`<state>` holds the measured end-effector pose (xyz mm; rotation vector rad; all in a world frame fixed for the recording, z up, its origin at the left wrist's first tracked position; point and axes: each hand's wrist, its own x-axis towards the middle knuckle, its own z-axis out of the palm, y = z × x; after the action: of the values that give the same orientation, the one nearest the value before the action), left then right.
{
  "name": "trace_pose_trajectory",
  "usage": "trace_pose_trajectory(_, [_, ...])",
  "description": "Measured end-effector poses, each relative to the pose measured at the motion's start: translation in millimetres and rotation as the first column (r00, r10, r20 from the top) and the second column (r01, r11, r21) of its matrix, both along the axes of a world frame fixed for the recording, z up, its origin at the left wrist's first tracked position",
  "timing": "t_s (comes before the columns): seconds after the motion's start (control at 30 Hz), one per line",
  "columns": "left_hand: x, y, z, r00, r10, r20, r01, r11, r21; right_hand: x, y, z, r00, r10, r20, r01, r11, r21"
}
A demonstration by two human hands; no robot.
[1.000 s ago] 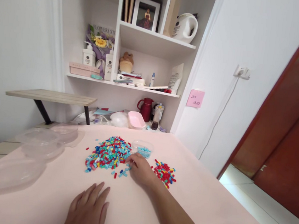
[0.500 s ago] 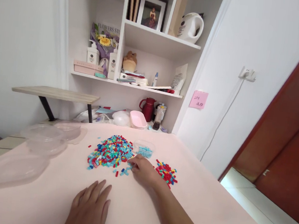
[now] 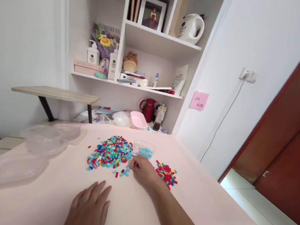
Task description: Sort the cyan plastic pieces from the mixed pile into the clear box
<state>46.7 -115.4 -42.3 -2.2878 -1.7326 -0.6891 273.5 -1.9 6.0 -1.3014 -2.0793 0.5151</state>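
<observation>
A big heap of small coloured pieces point(image 3: 110, 152) in red, blue, teal and yellow lies on the pink table point(image 3: 197, 199). My right hand point(image 3: 142, 169) rests at the heap's right edge with its fingertips pinched together on a small piece too tiny to name. A few loose blue pieces point(image 3: 123, 172) lie just left of it. A small clear container of light-blue pieces point(image 3: 144, 149) stands just behind the hand. A smaller pile of mostly red pieces point(image 3: 166, 173) lies to its right. My left hand point(image 3: 89, 208) lies flat on the table near me, fingers stretched out, holding nothing.
Several clear plastic containers and lids point(image 3: 42, 137) sit at the table's left. Behind the table stand a pink tray point(image 3: 138, 120), a red jug point(image 3: 148, 109) and white shelves point(image 3: 157, 38) with bottles, a kettle and a framed picture. The table's right edge drops to the floor.
My right hand's fingertips have drawn together at the heap's edge and lifted slightly. The left hand stays flat. The view shifted a little.
</observation>
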Motion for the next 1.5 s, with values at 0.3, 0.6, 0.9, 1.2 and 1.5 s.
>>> trace_pose_trajectory(0.3, [1.3, -2.8, 7.5, 1.000, 0.005, -0.029, -0.006, 1.000, -0.019, 8.8, 11.0, -1.7, 0.992, -0.028, -0.125, 0.023, 0.999, -0.044])
trace_pose_trajectory(0.6, [2.3, -3.8, 10.6, 0.999, 0.001, -0.037, -0.002, 0.999, -0.035, 11.6, 10.5, 2.0, 0.997, 0.005, -0.080, 0.000, 0.998, 0.058])
trace_pose_trajectory(0.9, [3.7, -5.5, 11.0, 1.000, 0.016, -0.021, -0.017, 0.998, -0.062, 26.0, -1.8, 16.0, 0.968, -0.169, 0.184, 0.175, 0.985, -0.013])
trace_pose_trajectory(1.2, [2.8, -5.5, 10.4, 1.000, 0.011, -0.024, -0.013, 0.998, -0.056, 21.3, 6.5, 14.2, 0.977, -0.213, 0.021, 0.208, 0.966, 0.150])
trace_pose_trajectory(1.5, [2.8, -4.0, 4.1, 1.000, 0.009, -0.029, -0.009, 1.000, -0.018, 54.4, 34.3, 12.5, 0.767, -0.474, -0.432, 0.562, 0.821, 0.097])
